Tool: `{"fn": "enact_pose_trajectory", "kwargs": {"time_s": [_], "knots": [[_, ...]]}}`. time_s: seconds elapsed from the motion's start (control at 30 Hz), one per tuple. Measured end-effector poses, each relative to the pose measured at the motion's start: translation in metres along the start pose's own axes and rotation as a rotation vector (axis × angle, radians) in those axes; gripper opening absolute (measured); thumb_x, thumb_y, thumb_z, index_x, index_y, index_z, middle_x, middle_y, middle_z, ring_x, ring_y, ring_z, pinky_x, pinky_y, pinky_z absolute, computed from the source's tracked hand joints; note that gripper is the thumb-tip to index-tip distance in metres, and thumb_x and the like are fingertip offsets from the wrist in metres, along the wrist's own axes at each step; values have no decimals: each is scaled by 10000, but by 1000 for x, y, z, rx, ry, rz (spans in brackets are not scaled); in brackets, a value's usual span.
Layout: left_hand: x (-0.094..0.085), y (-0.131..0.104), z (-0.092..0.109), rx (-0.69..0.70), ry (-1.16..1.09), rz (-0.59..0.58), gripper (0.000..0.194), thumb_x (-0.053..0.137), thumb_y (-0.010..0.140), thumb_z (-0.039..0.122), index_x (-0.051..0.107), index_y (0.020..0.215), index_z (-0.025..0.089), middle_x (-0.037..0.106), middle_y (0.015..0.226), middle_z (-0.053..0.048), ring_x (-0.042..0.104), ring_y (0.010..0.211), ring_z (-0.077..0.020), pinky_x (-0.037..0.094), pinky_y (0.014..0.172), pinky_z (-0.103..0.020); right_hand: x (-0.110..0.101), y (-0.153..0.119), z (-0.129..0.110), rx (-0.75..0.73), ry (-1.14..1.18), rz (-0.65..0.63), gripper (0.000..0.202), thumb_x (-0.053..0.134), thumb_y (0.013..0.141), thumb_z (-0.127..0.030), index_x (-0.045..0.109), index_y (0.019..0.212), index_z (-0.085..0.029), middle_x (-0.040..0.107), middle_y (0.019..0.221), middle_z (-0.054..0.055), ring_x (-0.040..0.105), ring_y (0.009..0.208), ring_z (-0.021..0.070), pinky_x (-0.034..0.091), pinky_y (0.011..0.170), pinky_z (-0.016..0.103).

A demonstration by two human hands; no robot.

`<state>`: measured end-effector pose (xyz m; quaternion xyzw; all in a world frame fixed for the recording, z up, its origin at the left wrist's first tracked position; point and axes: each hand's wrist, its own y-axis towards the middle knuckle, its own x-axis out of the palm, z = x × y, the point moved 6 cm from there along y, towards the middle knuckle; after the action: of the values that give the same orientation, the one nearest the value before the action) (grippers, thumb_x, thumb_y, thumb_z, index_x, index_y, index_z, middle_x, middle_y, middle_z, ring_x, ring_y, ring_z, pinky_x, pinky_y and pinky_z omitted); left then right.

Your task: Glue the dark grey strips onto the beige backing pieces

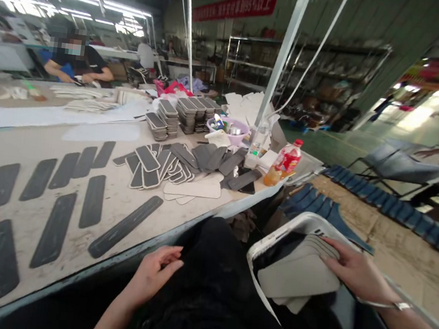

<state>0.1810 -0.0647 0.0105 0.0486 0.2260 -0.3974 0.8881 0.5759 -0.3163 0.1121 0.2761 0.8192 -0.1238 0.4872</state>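
At the right, my right hand (347, 265) grips a fanned bunch of pale grey rounded panels (297, 275) by their edge, thumb on top. The bunch is inside a white plastic basket (270, 240), where dark pieces show beneath it. My left hand (154, 274) hovers over my lap near the table's edge, fingers loosely curled, thumb apart, nothing visible in it. Closest to it on the table lies a long dark grey strip (126, 228). Several more dark grey rounded strips (53, 229) are spread across the table (68, 285) to the left.
A loose heap of pale-edged dark panels (155, 167) lies mid-table, with neat stacks (191, 115) behind. A purple basin (233, 131) and a red-labelled bottle (292, 155) stand near a metal post (285, 50). Blue pieces (314, 205) lie right. A co-worker (80, 62) sits across.
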Motion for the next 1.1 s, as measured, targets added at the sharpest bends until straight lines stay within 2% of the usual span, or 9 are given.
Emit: {"fn": "enact_pose_trajectory", "kwargs": {"time_s": [0.17, 0.23, 0.3, 0.43, 0.53, 0.63, 0.8, 0.97, 1.1], "knots": [[41, 17, 121, 330, -53, -86, 928, 740, 571, 462, 323, 1354, 189, 343, 1390, -121, 326, 1265, -283, 238, 1068, -449, -8, 13, -92, -74, 281, -108, 541, 628, 687, -412, 530, 1191, -239, 582, 1170, 39, 564, 1011, 258, 508, 827, 342], [61, 20, 147, 372, -71, -160, 1052, 766, 514, 479, 252, 1383, 184, 272, 1427, -128, 276, 1288, -304, 213, 1071, -474, -7, 18, -123, -78, 384, -108, 574, 681, 622, -419, 560, 1160, -257, 602, 1134, 48, 578, 980, 285, 532, 783, 361], [76, 23, 158, 384, -146, -204, 1074, 780, 492, 465, 251, 1383, 183, 321, 1402, -128, 334, 1254, -308, 268, 1047, -468, -1, 27, -144, -51, 503, -102, 598, 721, 558, -422, 585, 1124, -287, 607, 1121, 62, 589, 953, 309, 558, 714, 362], [83, 30, 141, 207, -350, -219, 725, 724, 582, 467, 501, 1197, 156, 590, 1116, -102, 545, 1007, -266, 454, 862, -394, 31, 52, -164, 62, 728, -176, 684, 760, 487, -419, 572, 1135, -306, 577, 1166, 98, 584, 956, 340, 572, 635, 356], [66, 31, 118, 89, -550, -108, 524, 671, 659, 437, 561, 1065, 126, 622, 994, -79, 572, 882, -213, 475, 764, -323, 72, 59, -180, 86, 945, -322, 695, 632, 634, -536, 470, 1251, -259, 525, 1235, 122, 547, 1032, 334, 549, 712, 398], [41, 35, 93, 25, -707, 50, 416, 579, 744, 391, 545, 1053, 113, 620, 941, -67, 575, 789, -169, 464, 698, -271, 125, 43, -201, 46, 1076, -515, 670, 478, 748, -598, 400, 1307, -237, 510, 1252, 129, 527, 1073, 300, 505, 797, 420], [8, 67, 50, -98, -365, 111, 364, 491, 788, 412, 579, 987, 119, 633, 896, -76, 569, 773, -184, 457, 682, -290, 211, 12, -232, 109, 1092, -796, 520, 596, 735, -477, 524, 1191, -237, 617, 1108, 67, 574, 992, 280, 507, 771, 395], [-30, 107, 48, -90, 156, 184, 582, 459, 792, 508, 493, 1194, 88, 581, 1095, -169, 525, 1012, -290, 402, 883, -409, 251, 59, -236, 190, 1220, -682, 329, 611, 732, -430, 587, 993, -232, 667, 963, 20, 594, 955, 272, 512, 791, 387], [-60, 96, 60, 81, 333, 354, 532, 459, 824, 438, 466, 1243, 110, 527, 1177, -151, 467, 1098, -267, 366, 956, -383, 271, 122, -213, 287, 1153, -482, 258, 631, 692, -424, 568, 866, -245, 666, 940, 37, 610, 917, 265, 540, 757, 391]]}}
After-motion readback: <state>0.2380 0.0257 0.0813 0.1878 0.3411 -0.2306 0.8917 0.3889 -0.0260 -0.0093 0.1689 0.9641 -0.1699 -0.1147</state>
